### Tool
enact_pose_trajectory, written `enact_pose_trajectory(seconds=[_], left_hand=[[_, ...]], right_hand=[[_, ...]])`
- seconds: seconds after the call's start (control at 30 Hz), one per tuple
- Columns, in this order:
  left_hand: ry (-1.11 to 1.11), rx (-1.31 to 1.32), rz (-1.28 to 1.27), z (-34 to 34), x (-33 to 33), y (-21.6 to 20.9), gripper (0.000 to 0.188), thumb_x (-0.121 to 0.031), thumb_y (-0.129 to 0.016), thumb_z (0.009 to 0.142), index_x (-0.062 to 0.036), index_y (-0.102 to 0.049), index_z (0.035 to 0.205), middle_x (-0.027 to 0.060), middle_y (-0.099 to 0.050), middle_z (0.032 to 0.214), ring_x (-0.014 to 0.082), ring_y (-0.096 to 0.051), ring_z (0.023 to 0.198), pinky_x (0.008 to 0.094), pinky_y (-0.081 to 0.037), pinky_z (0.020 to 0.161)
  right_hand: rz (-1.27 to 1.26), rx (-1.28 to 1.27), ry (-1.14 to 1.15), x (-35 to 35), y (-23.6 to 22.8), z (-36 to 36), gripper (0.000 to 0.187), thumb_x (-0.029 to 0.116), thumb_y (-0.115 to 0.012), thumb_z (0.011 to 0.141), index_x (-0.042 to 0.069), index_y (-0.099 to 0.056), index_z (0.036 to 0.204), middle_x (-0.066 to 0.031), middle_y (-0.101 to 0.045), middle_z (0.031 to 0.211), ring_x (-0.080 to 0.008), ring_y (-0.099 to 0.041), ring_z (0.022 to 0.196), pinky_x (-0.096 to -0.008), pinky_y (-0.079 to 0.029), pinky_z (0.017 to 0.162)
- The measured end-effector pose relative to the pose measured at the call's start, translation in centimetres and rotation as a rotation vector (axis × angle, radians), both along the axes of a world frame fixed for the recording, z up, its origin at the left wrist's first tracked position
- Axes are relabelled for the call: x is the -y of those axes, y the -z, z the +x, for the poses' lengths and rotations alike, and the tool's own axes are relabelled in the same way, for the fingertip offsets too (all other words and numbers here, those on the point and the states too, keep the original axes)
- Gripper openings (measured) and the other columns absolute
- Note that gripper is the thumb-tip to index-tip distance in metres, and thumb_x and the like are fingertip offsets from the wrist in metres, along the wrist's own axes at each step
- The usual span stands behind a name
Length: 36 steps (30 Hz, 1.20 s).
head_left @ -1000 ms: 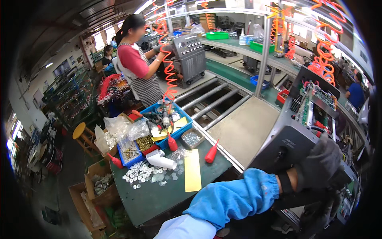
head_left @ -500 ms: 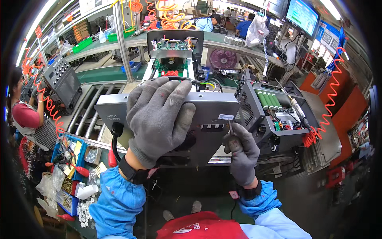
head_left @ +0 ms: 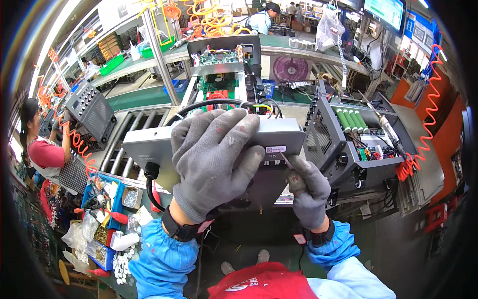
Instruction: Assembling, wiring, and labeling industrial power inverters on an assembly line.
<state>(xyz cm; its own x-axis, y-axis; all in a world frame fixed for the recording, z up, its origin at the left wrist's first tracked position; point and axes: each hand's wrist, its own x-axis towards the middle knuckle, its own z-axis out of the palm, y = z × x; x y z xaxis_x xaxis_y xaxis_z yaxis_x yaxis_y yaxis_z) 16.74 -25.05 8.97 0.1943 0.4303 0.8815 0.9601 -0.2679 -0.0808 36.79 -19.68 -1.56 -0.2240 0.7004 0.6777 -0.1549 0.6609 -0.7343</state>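
Observation:
A grey metal panel [head_left: 142,142] with a black power cord plugged into its left front and a row of breaker switches stands before me, tilted. My gloved left hand [head_left: 216,154] lies over its upper edge, fingers across the top and thumb on the front, gripping it. Pinched between the gloved fingers of my right hand [head_left: 307,192] is a thin pointed tool [head_left: 286,160]. Its tip is just below a small white label [head_left: 275,149] near the panel's right end. Behind the panel, wires run to an open machine chassis [head_left: 218,74] with green circuit boards.
On the right stands another open chassis [head_left: 356,149] with green cylinders; a coiled red air hose [head_left: 417,114] hangs beside it. Roller conveyor [head_left: 127,142] runs left. Parts bins [head_left: 104,194] and loose white pieces lie at lower left. A co-worker [head_left: 47,149] handles a grey machine [head_left: 91,110].
The panel's top has tipped toward me, so its front shows less. My right hand has brought the thin tool up to the label's lower edge. The whole view has shifted slightly.

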Motion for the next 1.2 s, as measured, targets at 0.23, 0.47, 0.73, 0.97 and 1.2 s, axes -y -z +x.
enact_pose_trajectory(seconds=[0.23, 0.47, 0.73, 0.97, 1.2], left_hand=[[0.005, 0.006, -0.035, 0.4, 0.0, -0.4, 0.045, -0.035, -0.078, 0.073, -0.0079, -0.071, 0.108, 0.0083, -0.07, 0.107, 0.0278, -0.064, 0.097, 0.0391, -0.042, 0.092], [0.007, 0.072, 0.004, 0.8, -0.7, 0.1, 0.047, -0.044, -0.08, 0.07, -0.0124, -0.071, 0.105, 0.0028, -0.067, 0.099, 0.0227, -0.061, 0.09, 0.0381, -0.039, 0.086], [-0.228, 0.069, -0.134, 3.1, 0.3, -0.6, 0.064, -0.054, -0.079, 0.068, -0.0072, -0.062, 0.108, 0.0128, -0.062, 0.1, 0.0356, -0.058, 0.096, 0.0461, -0.044, 0.09], [-0.193, 0.025, -0.067, 4.5, 1.7, -0.9, 0.053, -0.043, -0.077, 0.074, -0.0034, -0.062, 0.107, 0.012, -0.062, 0.1, 0.0343, -0.056, 0.105, 0.0515, -0.031, 0.106], [0.444, 1.158, -0.636, 4.5, 12.4, 2.4, 0.037, -0.025, -0.051, 0.102, 0.0025, -0.059, 0.126, 0.0108, -0.065, 0.113, 0.0198, -0.058, 0.107, 0.0327, -0.046, 0.096]], right_hand=[[0.054, -0.046, 0.005, -0.4, 0.4, -0.6, 0.035, -0.008, -0.057, 0.087, -0.002, -0.065, 0.12, -0.0124, -0.067, 0.096, -0.0172, -0.064, 0.084, -0.0283, -0.05, 0.075], [0.104, -0.042, 0.081, -0.5, 0.8, -0.8, 0.036, -0.006, -0.058, 0.086, 0.0, -0.065, 0.12, -0.0133, -0.066, 0.09, -0.023, -0.064, 0.078, -0.0313, -0.05, 0.071], [0.18, 0.094, 0.311, 1.1, 0.7, 0.3, 0.032, -0.004, -0.061, 0.086, -0.001, -0.066, 0.117, -0.016, -0.068, 0.091, -0.0293, -0.066, 0.079, -0.0365, -0.052, 0.07], [0.034, -0.142, 0.118, 6.4, -2.5, -0.8, 0.042, 0.0, -0.057, 0.092, -0.004, -0.053, 0.133, -0.0162, -0.067, 0.098, -0.0251, -0.068, 0.087, -0.0321, -0.053, 0.078], [0.198, -0.138, -0.113, 10.7, -2.7, -5.7, 0.061, -0.002, -0.052, 0.089, -0.004, -0.034, 0.147, -0.0238, -0.057, 0.129, -0.0384, -0.06, 0.114, -0.0401, -0.048, 0.095]])
